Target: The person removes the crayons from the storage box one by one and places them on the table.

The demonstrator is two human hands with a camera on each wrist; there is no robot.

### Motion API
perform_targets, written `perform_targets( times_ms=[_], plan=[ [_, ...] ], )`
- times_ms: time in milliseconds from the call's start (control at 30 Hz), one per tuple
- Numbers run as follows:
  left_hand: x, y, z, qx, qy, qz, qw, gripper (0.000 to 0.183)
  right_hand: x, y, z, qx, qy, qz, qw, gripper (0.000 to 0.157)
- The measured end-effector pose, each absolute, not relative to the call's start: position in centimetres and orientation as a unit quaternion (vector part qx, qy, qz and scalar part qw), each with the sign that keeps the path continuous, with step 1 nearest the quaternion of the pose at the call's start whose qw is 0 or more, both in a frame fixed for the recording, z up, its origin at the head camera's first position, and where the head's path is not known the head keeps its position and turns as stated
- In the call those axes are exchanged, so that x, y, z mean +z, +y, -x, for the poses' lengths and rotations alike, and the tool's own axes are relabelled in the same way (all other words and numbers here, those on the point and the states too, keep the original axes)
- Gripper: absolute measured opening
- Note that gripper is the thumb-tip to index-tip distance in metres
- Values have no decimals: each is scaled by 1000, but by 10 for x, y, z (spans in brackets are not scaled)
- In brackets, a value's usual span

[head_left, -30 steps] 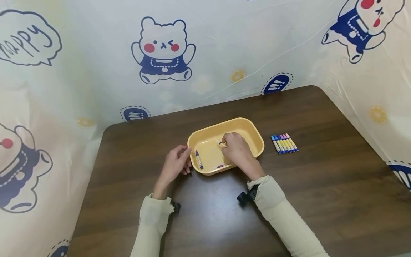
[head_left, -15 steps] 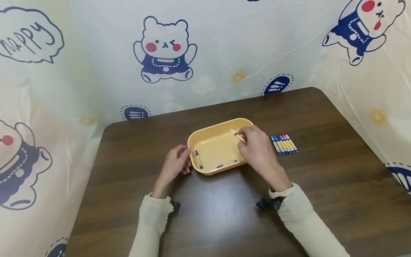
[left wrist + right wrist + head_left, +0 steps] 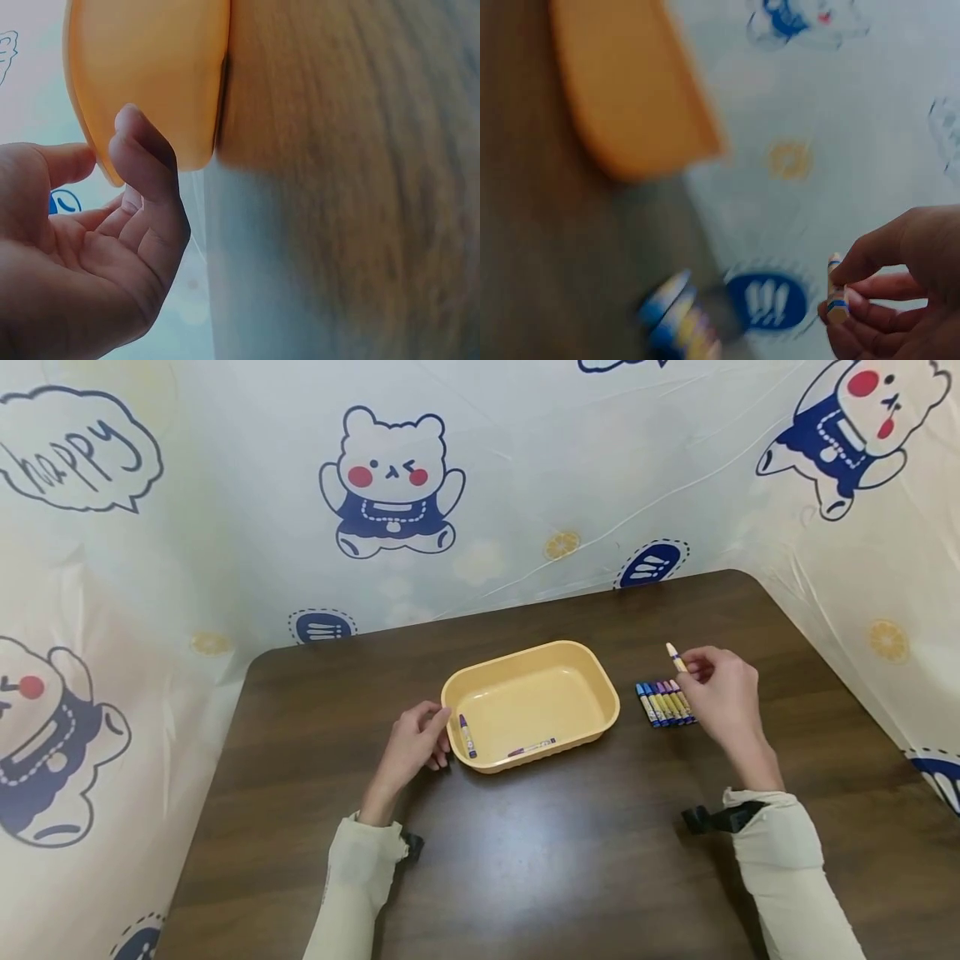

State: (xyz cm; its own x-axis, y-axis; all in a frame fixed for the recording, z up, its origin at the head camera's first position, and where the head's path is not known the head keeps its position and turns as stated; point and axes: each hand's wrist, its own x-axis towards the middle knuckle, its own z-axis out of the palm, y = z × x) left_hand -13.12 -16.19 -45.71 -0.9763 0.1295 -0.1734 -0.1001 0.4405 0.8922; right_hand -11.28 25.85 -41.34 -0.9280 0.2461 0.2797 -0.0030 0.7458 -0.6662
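Note:
My right hand [image 3: 723,697] pinches a pale peach-tipped crayon [image 3: 676,658] between thumb and fingers, tip pointing up and away. In the head view it hovers over the right end of a neat row of crayons [image 3: 662,703] with blue, purple and pink tips. At the left end of a yellow plastic tray [image 3: 525,693], my left hand [image 3: 412,737] holds the rim. The left wrist view has its thumb at the rim and its index finger against the outer wall [image 3: 157,67]. Inside the tray lie a purple-tipped crayon [image 3: 467,737] and another purple-tipped crayon [image 3: 532,747].
All of this is on a dark brown wooden table [image 3: 510,860]. Behind and beside it hangs a pale sheet [image 3: 510,468] printed with cartoon bears. Black cameras are strapped at both wrists, the right one [image 3: 720,818] low over the tabletop.
My right hand has carried the pale crayon up out of the tray and rightward to the crayon row. The left hand has stayed at the tray's left end.

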Motion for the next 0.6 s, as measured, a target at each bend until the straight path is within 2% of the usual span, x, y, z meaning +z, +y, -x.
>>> perform_targets(
  times_ms=[300,600],
  plan=[
    [-455,-159,131,529,842,-20,103,35,-473,300,106,368,-909,116,158,21],
    [-457,-157,128,531,841,-19,102,34,-488,303,100,405,-888,136,172,21]
  ],
)
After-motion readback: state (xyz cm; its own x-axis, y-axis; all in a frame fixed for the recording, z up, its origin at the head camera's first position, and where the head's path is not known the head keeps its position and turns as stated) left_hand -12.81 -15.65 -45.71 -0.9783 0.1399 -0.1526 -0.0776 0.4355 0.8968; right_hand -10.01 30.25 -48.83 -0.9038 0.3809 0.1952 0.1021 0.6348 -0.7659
